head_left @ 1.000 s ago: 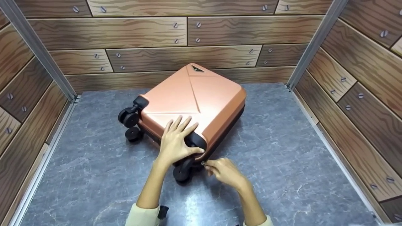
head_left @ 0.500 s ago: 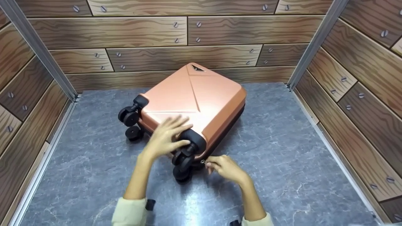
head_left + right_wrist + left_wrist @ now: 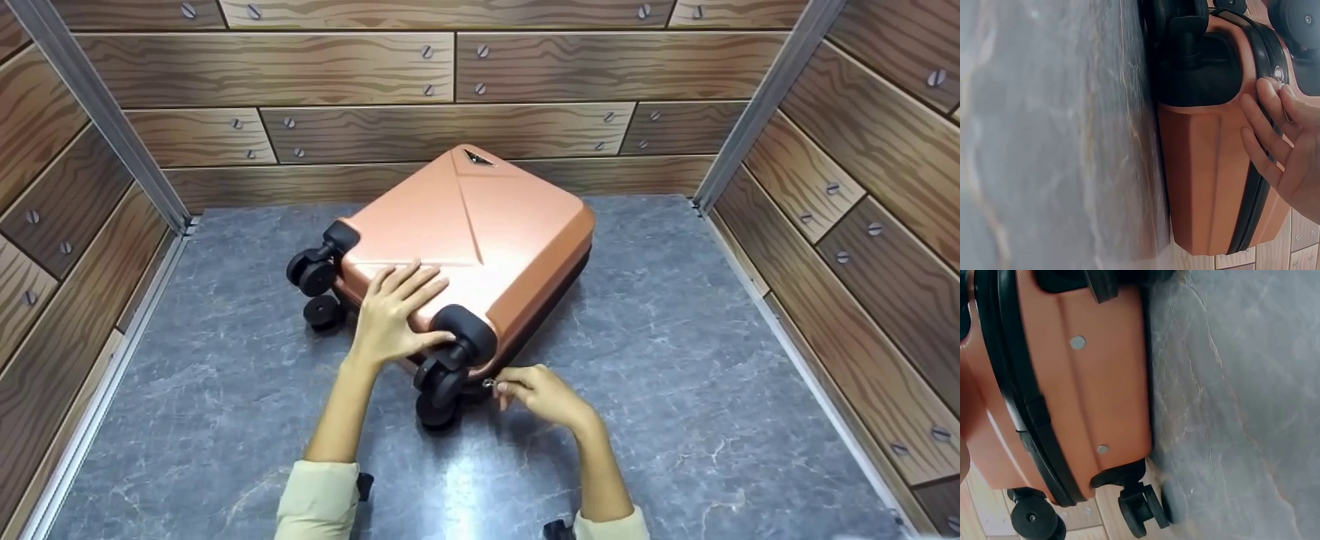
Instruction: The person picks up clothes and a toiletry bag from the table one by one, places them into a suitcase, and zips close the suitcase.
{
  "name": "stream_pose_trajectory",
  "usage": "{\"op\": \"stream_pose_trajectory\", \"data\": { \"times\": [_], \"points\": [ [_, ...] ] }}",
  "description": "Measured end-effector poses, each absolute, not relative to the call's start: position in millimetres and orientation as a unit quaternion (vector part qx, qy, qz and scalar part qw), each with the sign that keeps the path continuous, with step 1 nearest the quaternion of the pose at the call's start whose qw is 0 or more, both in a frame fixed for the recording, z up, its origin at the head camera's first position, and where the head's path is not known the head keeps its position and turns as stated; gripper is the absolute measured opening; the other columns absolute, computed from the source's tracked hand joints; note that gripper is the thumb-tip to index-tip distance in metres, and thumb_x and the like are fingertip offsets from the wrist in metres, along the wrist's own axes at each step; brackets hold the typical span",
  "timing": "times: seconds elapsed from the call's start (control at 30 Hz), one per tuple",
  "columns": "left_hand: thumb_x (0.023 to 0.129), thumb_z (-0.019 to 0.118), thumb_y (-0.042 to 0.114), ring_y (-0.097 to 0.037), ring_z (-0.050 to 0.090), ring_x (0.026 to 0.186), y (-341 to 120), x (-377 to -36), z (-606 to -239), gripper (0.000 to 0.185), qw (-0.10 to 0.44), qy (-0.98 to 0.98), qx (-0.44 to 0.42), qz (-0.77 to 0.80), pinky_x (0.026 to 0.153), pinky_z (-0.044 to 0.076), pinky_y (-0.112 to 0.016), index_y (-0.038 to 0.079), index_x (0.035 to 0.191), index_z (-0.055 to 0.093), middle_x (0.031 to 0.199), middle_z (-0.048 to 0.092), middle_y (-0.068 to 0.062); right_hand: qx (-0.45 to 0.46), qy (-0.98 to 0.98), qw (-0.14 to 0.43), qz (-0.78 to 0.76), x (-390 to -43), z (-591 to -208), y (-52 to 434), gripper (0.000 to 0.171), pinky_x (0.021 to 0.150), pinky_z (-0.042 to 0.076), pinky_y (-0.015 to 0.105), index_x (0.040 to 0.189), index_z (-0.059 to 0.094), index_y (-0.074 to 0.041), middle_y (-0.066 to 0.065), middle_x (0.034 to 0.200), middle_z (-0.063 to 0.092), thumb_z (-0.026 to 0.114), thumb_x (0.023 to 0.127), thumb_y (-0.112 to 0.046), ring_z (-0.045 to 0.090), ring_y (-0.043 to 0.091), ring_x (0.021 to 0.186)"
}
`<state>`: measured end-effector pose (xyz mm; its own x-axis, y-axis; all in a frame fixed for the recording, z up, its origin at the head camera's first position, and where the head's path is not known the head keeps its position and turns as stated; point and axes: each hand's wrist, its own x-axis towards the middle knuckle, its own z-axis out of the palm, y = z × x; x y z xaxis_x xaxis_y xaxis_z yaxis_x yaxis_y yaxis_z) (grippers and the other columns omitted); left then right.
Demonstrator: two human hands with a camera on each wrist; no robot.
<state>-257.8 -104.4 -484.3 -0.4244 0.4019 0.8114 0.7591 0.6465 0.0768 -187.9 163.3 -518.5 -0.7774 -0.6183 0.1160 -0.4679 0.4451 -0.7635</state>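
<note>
An orange hard-shell suitcase (image 3: 517, 202) lies flat on the floor, its wheeled end turned toward me. My left hand (image 3: 386, 319) rests with spread fingers on the shell's near edge, the thumb reaching to the black corner wheel mount (image 3: 466, 330). At the nearest corner, my right hand (image 3: 544, 394) pinches a metal zipper pull (image 3: 1279, 73) between thumb and forefinger. In the right wrist view its other fingers lie along the suitcase's side. The black zipper band (image 3: 1013, 382) runs around the side in the left wrist view, where the left hand is almost wholly out of sight.
Black double wheels (image 3: 311, 274) jut from the suitcase's left corner, and more wheels (image 3: 439, 401) stand by my hands. Grey marbled floor (image 3: 675, 337) spreads around it. Wood-patterned panels (image 3: 337, 71) wall in the back and both sides, with metal posts in the corners.
My left hand has come off the near corner wheel mount, moved left and settled again on the shell's edge. The right hand keeps its pinch on the zipper pull, nearly in place.
</note>
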Motion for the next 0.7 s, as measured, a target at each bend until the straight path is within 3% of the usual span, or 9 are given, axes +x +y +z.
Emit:
{"op": "stream_pose_trajectory", "data": {
  "times": [0.23, 0.43, 0.57, 0.7],
  "points": [
    [0.069, 0.062, 0.066, -0.029, 0.05, 0.114, -93.3, -252.0, -488.8, 0.071, 0.441, -0.8, -0.334, -0.234, 0.099, 0.029, -0.049, 0.014, 0.116, 0.065, 0.121, 0.058, -0.005, -0.311, 0.836, 0.094, -0.443, -189.4, -520.5, 170.6, 0.019, 0.061, 0.046, 0.026, 0.088, 0.066, -0.004, -0.002, 0.071, 0.065, 0.052, 0.094, -0.014, 0.063, 0.024, 0.07],
    [0.069, 0.06, 0.067, -0.03, 0.049, 0.113, -69.9, -240.2, -492.0, 0.07, 0.469, -0.812, -0.272, -0.216, 0.098, 0.029, -0.05, 0.014, 0.115, 0.065, 0.12, 0.059, -0.006, -0.283, 0.819, 0.095, -0.489, -182.7, -501.8, 183.3, 0.016, 0.066, 0.048, 0.029, 0.087, 0.063, 0.004, 0.014, 0.073, 0.064, 0.05, 0.093, -0.002, 0.063, 0.031, 0.072],
    [0.07, 0.061, 0.066, -0.03, 0.048, 0.115, -48.1, -231.7, -493.3, 0.07, 0.477, -0.824, -0.221, -0.21, 0.101, 0.026, -0.05, 0.012, 0.114, 0.065, 0.12, 0.059, -0.008, -0.255, 0.802, 0.087, -0.534, -182.9, -498.0, 194.1, 0.017, 0.072, 0.051, 0.04, 0.09, 0.061, 0.012, 0.022, 0.075, 0.062, 0.047, 0.093, 0.002, 0.061, 0.039, 0.073],
    [0.071, 0.061, 0.065, -0.031, 0.046, 0.117, -25.3, -225.4, -494.0, 0.07, 0.479, -0.837, -0.169, -0.203, 0.102, 0.025, -0.049, 0.012, 0.115, 0.065, 0.121, 0.058, -0.01, -0.215, 0.789, 0.053, -0.573, -187.0, -505.6, 202.9, 0.017, 0.071, 0.051, 0.043, 0.09, 0.059, 0.016, 0.026, 0.074, 0.06, 0.045, 0.092, 0.007, 0.058, 0.044, 0.071]
  ]
}}
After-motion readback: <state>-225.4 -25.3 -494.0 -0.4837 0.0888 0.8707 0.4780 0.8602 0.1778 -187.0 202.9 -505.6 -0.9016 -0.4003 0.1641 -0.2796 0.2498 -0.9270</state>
